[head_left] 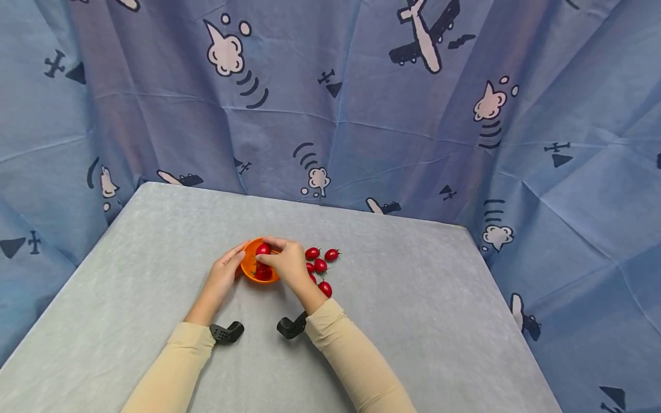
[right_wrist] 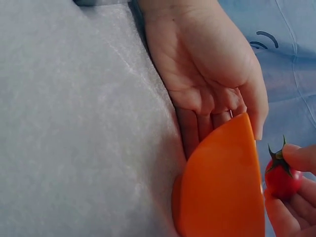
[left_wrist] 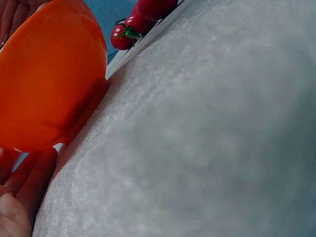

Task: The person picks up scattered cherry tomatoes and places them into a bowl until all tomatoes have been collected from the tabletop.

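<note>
An orange bowl [head_left: 249,269] stands on the table with red cherry tomatoes [head_left: 264,272] inside. My left hand [head_left: 223,276] holds the bowl from its left side; in the right wrist view its thumb lies at the rim and its fingers lie against the outer wall. Over the bowl, my right hand [head_left: 288,261] pinches a cherry tomato [right_wrist: 282,181] between thumb and fingers, its green stem showing in the right wrist view. Just right of the bowl lie several loose cherry tomatoes [head_left: 321,265], some partly hidden behind the right hand and wrist.
A pale cloth covers the table [head_left: 413,310]. Behind it and at both sides hangs a blue curtain [head_left: 361,149] printed with planes. Black wrist devices [head_left: 227,332] sit on both forearms, close above the tabletop.
</note>
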### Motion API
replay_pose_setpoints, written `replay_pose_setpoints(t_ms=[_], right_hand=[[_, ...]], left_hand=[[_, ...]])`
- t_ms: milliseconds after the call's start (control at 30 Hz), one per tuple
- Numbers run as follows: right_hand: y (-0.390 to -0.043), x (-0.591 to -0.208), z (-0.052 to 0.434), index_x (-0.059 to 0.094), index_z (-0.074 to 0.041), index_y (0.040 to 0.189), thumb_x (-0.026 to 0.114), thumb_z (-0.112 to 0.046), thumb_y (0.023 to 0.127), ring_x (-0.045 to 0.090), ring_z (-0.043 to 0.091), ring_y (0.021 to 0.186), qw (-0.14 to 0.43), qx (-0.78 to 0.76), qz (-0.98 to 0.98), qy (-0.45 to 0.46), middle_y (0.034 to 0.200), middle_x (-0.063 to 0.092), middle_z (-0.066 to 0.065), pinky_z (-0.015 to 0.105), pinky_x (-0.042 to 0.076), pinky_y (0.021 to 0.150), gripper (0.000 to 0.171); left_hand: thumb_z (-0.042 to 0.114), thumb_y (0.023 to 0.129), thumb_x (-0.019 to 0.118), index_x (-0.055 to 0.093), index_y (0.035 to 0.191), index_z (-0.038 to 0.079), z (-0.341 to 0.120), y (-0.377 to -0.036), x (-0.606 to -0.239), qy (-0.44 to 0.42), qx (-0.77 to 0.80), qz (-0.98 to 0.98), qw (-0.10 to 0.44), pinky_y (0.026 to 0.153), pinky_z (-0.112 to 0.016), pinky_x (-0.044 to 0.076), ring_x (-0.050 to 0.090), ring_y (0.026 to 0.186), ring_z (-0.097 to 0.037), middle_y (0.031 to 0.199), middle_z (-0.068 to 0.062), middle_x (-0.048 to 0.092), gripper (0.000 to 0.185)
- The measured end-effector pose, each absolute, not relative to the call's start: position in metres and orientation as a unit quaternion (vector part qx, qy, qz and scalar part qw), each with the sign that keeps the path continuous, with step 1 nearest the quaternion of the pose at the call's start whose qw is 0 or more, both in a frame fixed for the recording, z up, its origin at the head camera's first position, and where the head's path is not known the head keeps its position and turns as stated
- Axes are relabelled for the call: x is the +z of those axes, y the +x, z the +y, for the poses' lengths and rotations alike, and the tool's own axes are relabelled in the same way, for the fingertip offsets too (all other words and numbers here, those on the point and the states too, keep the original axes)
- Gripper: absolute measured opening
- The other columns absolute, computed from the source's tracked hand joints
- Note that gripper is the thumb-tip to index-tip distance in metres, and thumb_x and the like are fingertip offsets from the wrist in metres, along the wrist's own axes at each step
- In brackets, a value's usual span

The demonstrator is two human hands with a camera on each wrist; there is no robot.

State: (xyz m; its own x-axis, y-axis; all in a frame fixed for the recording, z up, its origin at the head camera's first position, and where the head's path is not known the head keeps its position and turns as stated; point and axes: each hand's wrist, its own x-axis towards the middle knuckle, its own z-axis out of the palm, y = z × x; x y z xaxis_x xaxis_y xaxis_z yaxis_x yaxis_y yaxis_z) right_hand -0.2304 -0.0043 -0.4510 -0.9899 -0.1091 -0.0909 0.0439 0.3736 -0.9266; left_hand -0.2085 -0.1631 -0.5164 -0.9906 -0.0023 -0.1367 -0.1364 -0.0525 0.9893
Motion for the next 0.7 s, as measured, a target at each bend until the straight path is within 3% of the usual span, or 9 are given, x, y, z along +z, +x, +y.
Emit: replay_pose_setpoints(t_ms=[100,300,533,700], right_hand=[[-0.2303,-0.4521,-0.0050,0.076,-0.013,0.117,0.083,-0.013,0.079,0.063,0.020,0.122,0.064,-0.555,0.829,-0.025,0.123,0.072,0.005,0.035,0.055,0.099,0.038],[-0.2305,-0.4543,-0.0078,0.076,-0.014,0.115,0.084,-0.015,0.079,0.063,0.022,0.121,0.054,-0.527,0.847,-0.041,0.124,0.072,0.007,0.036,0.056,0.098,0.037],[-0.2308,-0.4578,-0.0099,0.076,-0.013,0.116,0.084,-0.017,0.079,0.063,0.024,0.119,0.059,-0.503,0.861,-0.042,0.124,0.071,0.010,0.037,0.057,0.098,0.038],[-0.2310,-0.4583,-0.0103,0.075,-0.013,0.117,0.084,-0.017,0.080,0.063,0.025,0.119,0.059,-0.494,0.866,-0.046,0.123,0.072,0.009,0.038,0.056,0.098,0.038]], left_hand=[[0.030,0.107,0.042,0.041,0.152,0.010,-0.1627,-0.2083,-0.5162,-0.051,0.720,0.690,0.046,0.112,-0.016,0.038,0.036,0.146,-0.019,0.159,-0.007,0.039,0.049],[0.029,0.108,0.042,0.043,0.151,0.011,-0.1629,-0.2082,-0.5173,-0.053,0.719,0.691,0.044,0.108,-0.012,0.040,0.039,0.143,-0.018,0.158,-0.006,0.041,0.047],[0.031,0.107,0.041,0.042,0.152,0.013,-0.1630,-0.2074,-0.5171,-0.054,0.716,0.694,0.052,0.120,-0.035,0.033,0.039,0.144,-0.018,0.158,-0.005,0.040,0.048],[0.029,0.107,0.041,0.042,0.152,0.012,-0.1622,-0.2079,-0.5165,-0.053,0.723,0.687,0.047,0.111,-0.018,0.041,0.040,0.143,-0.019,0.159,-0.006,0.040,0.047]])
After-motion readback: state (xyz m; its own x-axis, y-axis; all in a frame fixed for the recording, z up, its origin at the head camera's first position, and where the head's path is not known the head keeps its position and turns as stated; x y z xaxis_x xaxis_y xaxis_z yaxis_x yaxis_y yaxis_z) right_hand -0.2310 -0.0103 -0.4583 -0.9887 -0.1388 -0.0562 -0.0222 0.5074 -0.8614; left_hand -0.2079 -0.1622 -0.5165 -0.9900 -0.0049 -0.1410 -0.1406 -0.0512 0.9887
